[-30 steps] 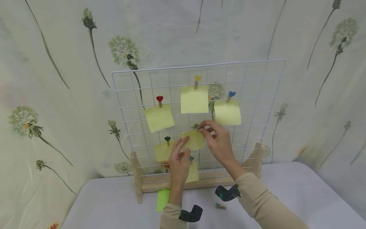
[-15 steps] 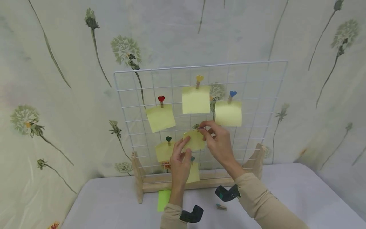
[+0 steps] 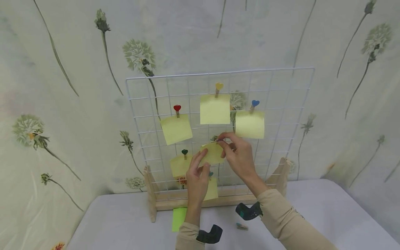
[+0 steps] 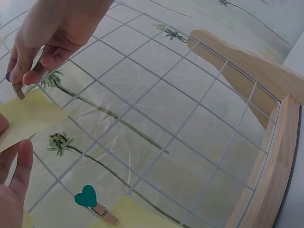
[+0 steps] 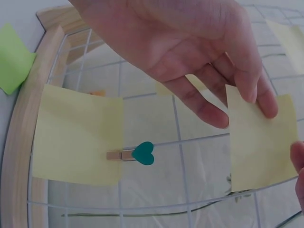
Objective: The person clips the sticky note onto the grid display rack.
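My left hand (image 3: 197,177) pinches a yellow sticky note (image 3: 213,154) near its left edge, in front of the white wire grid (image 3: 275,114). At the note's top edge, my right hand (image 3: 240,154) pinches a small wooden clothespin (image 4: 19,90) with a purple end, mostly covered by the fingers. In the left wrist view the clothespin's tip meets the note's upper edge. Below hangs another yellow note (image 5: 78,137), clipped by a clothespin with a teal heart (image 5: 143,153). Whether the purple clothespin also grips the grid wire, I cannot tell.
Several yellow notes hang around the hands under clothespins with red (image 3: 177,108), yellow (image 3: 219,85), blue (image 3: 255,103) and dark green (image 3: 184,152) hearts. A wooden stand (image 3: 168,205) carries the grid. On the white table (image 3: 122,222) lie a green note (image 3: 179,219) and a loose clothespin (image 3: 242,226).
The head view has shifted slightly. Both hands stay at the same note, with the same hold on the note and the clothespin.
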`<state>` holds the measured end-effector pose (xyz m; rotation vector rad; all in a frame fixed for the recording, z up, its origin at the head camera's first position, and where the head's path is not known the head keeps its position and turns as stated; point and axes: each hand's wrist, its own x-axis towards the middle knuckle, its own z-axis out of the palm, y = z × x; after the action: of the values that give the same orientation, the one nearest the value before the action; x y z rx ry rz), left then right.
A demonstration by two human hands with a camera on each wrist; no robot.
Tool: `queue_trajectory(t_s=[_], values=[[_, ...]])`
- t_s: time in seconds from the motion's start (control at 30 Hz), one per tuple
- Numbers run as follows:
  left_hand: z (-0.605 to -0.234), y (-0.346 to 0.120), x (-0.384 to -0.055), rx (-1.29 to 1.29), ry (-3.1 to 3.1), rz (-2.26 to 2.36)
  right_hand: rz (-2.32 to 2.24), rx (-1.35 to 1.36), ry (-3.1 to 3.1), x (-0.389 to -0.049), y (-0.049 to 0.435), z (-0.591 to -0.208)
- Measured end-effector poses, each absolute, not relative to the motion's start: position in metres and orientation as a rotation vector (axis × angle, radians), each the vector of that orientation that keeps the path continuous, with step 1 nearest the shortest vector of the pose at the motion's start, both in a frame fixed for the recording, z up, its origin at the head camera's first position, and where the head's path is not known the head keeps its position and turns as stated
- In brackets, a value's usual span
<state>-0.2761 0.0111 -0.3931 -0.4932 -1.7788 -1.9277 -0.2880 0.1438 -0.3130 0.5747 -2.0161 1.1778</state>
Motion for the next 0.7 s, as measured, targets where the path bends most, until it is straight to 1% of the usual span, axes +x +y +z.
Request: queue_trajectory(t_s=[0.23, 0.4, 0.6, 0.7], values=[[-0.392, 0.011, -0.276, -0.505, -1.748, -1.963, 1.189, 0.581, -2.025, -0.268, 0.135, -0.296], [-0.39, 0.01, -0.273, -0.502, -1.747, -1.981, 1.186, 0.579, -2.034, -0.265, 0.132, -0.293], [-0.372, 0.007, -0.259, -0.514, -1.758, -1.968, 1.191, 0.557, -2.041, -0.266, 0.131, -0.293], [-0.369, 0.006, -0.256, -0.515, -1.759, -1.976, 1.184, 0.549, -2.047, -0.266, 0.131, -0.293]])
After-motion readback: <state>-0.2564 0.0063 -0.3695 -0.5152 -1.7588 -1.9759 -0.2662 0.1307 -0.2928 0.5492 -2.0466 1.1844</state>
